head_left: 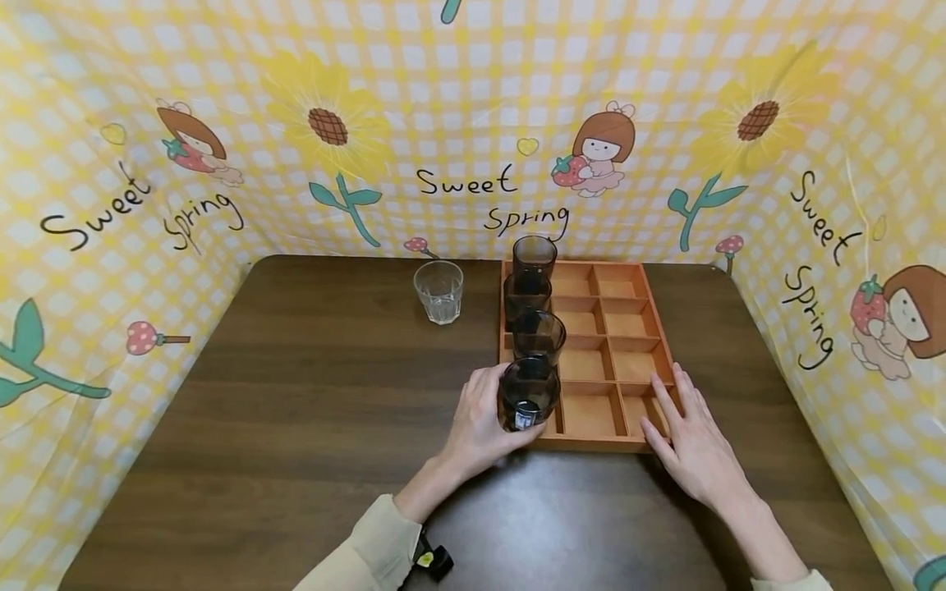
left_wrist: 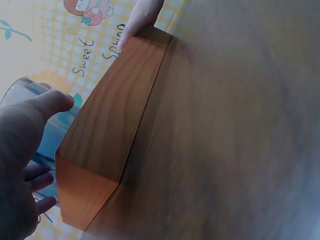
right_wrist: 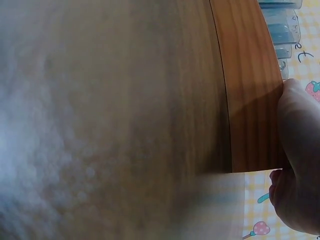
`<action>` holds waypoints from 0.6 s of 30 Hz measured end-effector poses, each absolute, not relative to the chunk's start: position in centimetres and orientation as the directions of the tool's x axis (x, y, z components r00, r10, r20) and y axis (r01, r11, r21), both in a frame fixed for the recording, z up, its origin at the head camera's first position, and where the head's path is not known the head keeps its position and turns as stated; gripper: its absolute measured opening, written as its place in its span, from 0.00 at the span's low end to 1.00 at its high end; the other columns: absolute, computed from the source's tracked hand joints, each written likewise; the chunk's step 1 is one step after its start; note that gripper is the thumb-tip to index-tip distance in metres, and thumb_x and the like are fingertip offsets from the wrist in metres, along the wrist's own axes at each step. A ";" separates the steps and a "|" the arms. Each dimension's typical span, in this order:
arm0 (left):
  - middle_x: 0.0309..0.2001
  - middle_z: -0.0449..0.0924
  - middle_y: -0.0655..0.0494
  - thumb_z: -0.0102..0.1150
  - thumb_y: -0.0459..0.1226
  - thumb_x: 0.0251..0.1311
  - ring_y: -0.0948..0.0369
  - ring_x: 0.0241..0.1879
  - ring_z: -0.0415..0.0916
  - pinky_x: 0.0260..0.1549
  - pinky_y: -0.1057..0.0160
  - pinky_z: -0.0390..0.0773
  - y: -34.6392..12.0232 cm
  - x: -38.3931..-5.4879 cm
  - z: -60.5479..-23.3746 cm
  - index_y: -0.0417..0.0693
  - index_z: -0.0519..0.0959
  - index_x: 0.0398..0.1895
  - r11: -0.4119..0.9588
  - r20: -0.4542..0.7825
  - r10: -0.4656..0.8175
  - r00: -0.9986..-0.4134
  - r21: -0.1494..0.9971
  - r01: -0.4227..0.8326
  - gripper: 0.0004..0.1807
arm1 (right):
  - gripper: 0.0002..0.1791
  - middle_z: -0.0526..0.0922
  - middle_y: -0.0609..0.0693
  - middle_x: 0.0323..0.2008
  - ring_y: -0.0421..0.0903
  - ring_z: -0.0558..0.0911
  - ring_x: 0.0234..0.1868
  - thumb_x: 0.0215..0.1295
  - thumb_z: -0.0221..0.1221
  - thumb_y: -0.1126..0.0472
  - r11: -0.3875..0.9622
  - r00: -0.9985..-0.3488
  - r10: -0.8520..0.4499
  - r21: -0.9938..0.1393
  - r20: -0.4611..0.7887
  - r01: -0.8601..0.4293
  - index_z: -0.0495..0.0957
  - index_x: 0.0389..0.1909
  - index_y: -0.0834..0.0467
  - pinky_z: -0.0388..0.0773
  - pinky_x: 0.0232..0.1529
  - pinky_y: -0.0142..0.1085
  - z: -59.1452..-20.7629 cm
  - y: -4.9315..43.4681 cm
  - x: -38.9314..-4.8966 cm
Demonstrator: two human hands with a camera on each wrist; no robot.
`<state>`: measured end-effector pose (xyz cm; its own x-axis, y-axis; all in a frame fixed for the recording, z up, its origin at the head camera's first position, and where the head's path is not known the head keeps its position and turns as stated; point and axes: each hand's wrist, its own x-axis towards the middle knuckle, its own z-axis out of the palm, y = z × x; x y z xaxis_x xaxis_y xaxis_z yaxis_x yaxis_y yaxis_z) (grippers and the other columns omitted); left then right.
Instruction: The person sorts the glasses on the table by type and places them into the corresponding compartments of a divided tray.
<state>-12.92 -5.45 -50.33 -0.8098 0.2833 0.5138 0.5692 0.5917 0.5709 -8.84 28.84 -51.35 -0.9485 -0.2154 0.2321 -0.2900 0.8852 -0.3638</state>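
Observation:
The left hand [head_left: 476, 419] curls round the nearest dark tinted glass [head_left: 529, 394], at the front left corner of an orange-brown wooden box [head_left: 591, 444] with compartments. In the left wrist view, the thumb [left_wrist: 57, 102] lies along that glass above the box wall. Behind it, several more dark glasses [head_left: 534, 256] stand in a row along the box's left column. The right hand [head_left: 698, 447] rests on the box's front right corner, its fingers fairly straight, some over the compartment and some along the outer side. From the right wrist camera, its fingertips are partly hidden behind the box.
A clear glass [head_left: 439, 293] stands upright on the dark wooden table [head_left: 296, 394], left of the box near the back. The box's middle and right compartments show bare bottoms. Yellow checked cloth [head_left: 458, 107] walls the table at the back and both sides.

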 end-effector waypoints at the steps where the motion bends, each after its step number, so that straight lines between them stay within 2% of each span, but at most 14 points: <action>1: 0.57 0.84 0.48 0.90 0.49 0.46 0.49 0.58 0.78 0.60 0.46 0.80 -5.6 -12.9 -50.3 0.43 0.74 0.69 0.606 0.512 0.296 -0.806 0.552 0.573 0.49 | 0.41 0.48 0.72 0.88 0.73 0.55 0.87 0.85 0.57 0.48 0.885 -0.948 -0.217 -0.364 0.233 -0.292 0.56 0.88 0.60 0.25 0.88 0.30 -51.4 28.8 -8.9; 4: 0.60 0.82 0.47 0.89 0.56 0.48 0.49 0.62 0.77 0.64 0.44 0.80 -6.5 -12.9 -50.1 0.43 0.70 0.73 0.654 0.467 0.358 -0.809 0.493 0.574 0.54 | 0.40 0.48 0.72 0.88 0.72 0.54 0.87 0.85 0.57 0.48 0.883 -0.948 -0.219 -0.366 0.232 -0.294 0.57 0.88 0.60 0.27 0.89 0.32 -51.4 28.6 -9.0; 8: 0.71 0.75 0.46 0.77 0.66 0.57 0.48 0.73 0.71 0.74 0.41 0.73 -8.4 -12.5 -49.7 0.47 0.61 0.84 0.713 0.310 0.437 -0.844 0.453 0.535 0.60 | 0.40 0.49 0.72 0.87 0.73 0.55 0.86 0.85 0.57 0.47 0.884 -0.947 -0.221 -0.363 0.234 -0.296 0.58 0.87 0.60 0.27 0.89 0.33 -51.5 28.6 -8.9; 10: 0.75 0.72 0.47 0.71 0.69 0.62 0.49 0.77 0.68 0.78 0.40 0.69 -9.4 -12.3 -49.5 0.49 0.58 0.87 0.732 0.241 0.454 -0.858 0.448 0.513 0.59 | 0.40 0.49 0.72 0.87 0.74 0.55 0.86 0.85 0.57 0.48 0.886 -0.945 -0.222 -0.356 0.239 -0.298 0.58 0.87 0.61 0.27 0.89 0.33 -51.5 28.6 -8.9; 14: 0.78 0.70 0.44 0.64 0.67 0.70 0.47 0.80 0.66 0.80 0.39 0.67 -11.2 -12.3 -49.4 0.49 0.58 0.88 0.742 0.216 0.442 -0.871 0.457 0.490 0.54 | 0.40 0.49 0.72 0.87 0.73 0.54 0.87 0.85 0.57 0.48 0.894 -0.946 -0.221 -0.339 0.237 -0.294 0.58 0.87 0.61 0.26 0.89 0.34 -51.3 28.8 -8.9; 18: 0.79 0.69 0.40 0.61 0.65 0.73 0.43 0.80 0.66 0.81 0.38 0.66 -12.7 -13.1 -49.0 0.45 0.60 0.87 0.791 0.225 0.343 -0.912 0.455 0.409 0.51 | 0.40 0.50 0.70 0.88 0.71 0.53 0.88 0.85 0.56 0.45 0.916 -0.949 -0.218 -0.289 0.227 -0.280 0.59 0.87 0.60 0.24 0.89 0.36 -51.0 28.8 -8.9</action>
<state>-13.06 -12.67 -49.04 -0.9122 0.3425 0.2251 0.4092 0.7911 0.4546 -8.93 28.83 -51.02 -0.9491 -0.2180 0.2275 -0.2796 0.9156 -0.2889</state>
